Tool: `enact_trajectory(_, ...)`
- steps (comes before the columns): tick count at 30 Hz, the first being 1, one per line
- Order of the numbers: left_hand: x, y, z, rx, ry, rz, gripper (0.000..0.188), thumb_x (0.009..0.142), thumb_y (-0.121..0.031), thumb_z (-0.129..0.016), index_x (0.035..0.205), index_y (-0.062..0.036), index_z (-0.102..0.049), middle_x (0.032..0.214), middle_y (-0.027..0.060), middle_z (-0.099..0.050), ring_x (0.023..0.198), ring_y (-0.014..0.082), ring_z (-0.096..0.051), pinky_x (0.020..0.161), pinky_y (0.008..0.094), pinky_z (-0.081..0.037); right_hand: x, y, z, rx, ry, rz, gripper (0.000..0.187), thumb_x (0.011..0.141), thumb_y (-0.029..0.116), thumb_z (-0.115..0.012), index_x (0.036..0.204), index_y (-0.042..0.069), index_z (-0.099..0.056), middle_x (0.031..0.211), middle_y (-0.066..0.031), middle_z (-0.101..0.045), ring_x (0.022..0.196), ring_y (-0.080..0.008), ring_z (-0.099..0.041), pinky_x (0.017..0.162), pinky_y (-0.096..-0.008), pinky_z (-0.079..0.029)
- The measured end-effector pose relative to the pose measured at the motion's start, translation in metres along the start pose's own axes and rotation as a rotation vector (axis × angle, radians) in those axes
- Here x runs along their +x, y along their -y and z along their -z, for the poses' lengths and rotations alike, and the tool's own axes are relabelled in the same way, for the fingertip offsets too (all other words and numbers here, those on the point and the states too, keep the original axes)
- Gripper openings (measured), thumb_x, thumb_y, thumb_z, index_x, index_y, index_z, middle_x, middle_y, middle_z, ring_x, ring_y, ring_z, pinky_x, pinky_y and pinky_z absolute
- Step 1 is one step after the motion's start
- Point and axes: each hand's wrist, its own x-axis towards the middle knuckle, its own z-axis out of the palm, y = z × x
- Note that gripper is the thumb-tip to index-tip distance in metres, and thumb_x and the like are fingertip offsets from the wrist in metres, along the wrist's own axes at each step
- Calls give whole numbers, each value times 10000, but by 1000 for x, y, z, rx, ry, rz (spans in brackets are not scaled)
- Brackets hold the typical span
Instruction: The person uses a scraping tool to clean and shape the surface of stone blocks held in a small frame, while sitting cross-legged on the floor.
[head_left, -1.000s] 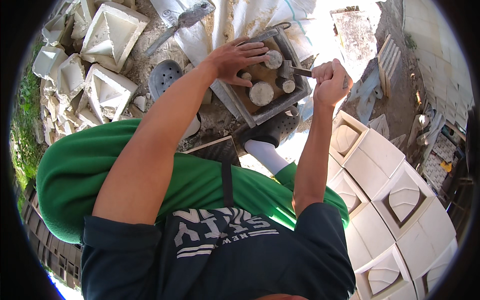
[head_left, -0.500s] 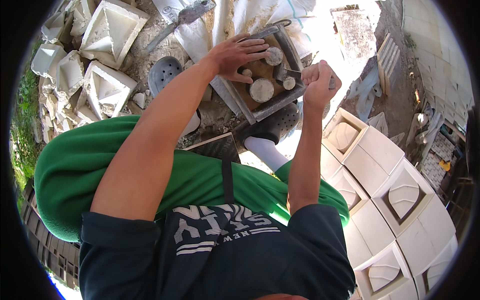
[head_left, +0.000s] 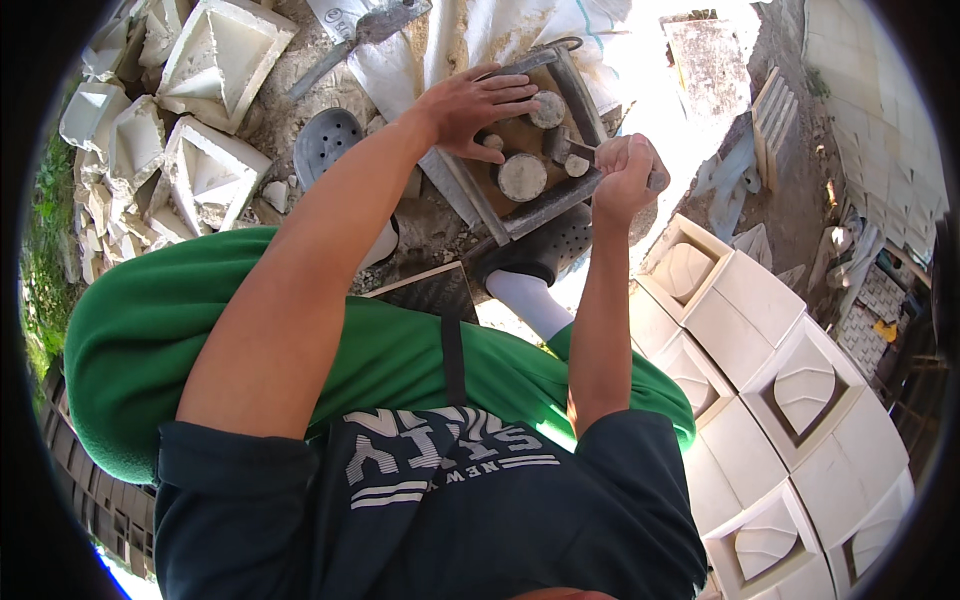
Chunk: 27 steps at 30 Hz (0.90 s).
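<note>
A grey rectangular mould box (head_left: 588,95) sits between my feet, its brown floor set with pale round posts: a large one (head_left: 522,178), another (head_left: 548,110), and smaller ones. My left hand (head_left: 477,110) lies open over its left side, fingers spread toward the far post and thumb beside a small post. At the right wall my right hand (head_left: 625,178) is closed round the handle (head_left: 657,178) of a small trowel-like tool. The tool's dark metal end (head_left: 558,145) reaches into the box between the posts; its exact shape is partly hidden.
Broken white cast blocks (head_left: 215,60) are heaped at the far left. A larger trowel (head_left: 385,25) lies on white sacking (head_left: 455,40) beyond the box. Pale moulded blocks (head_left: 740,325) stand in rows at the right. Grey clogs (head_left: 328,140) flank the box.
My right hand has moved a little left, toward the box, and the tool's metal end has shifted left with it. My left hand stays nearly in place.
</note>
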Motion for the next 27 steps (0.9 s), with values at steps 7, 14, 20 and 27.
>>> enact_trajectory(7, 3, -2, 1, -5, -10, -7, 922, 776, -535, -738, 1531, -183, -342, 1583, 41, -352, 1473, 216, -296, 1239, 459, -183, -2, 0, 13, -5, -8, -26, 415, 931, 109, -445, 533, 74, -331, 481, -38, -348, 432, -141, -319, 446, -316, -306)
enact_trajectory(14, 1, 1, 1, -43, -12, 2, 913, 774, -519, -746, 1528, -193, -347, 1581, 39, -355, 1475, 218, -292, 1237, 460, -191, -3, 5, 21, 88, 61, -2, 416, 940, 108, -427, 543, 78, -306, 485, -43, -349, 440, -146, -324, 454, -326, -309)
enact_trajectory(20, 1, -1, 1, -2, -1, 2, 908, 777, -521, -744, 1527, -197, -348, 1583, 29, -351, 1474, 216, -292, 1236, 457, -196, -1, 15, 25, 71, 44, -25, 417, 944, 111, -409, 542, 83, -303, 478, -43, -324, 435, -146, -307, 453, -332, -313)
enact_trajectory(27, 3, -1, 6, -11, 10, 15, 917, 764, -511, -753, 1529, -204, -351, 1582, 29, -357, 1468, 211, -304, 1233, 454, -203, -1, 11, 23, 80, 70, -57, 395, 942, 91, -410, 555, 68, -339, 494, -48, -348, 443, -145, -308, 457, -331, -298)
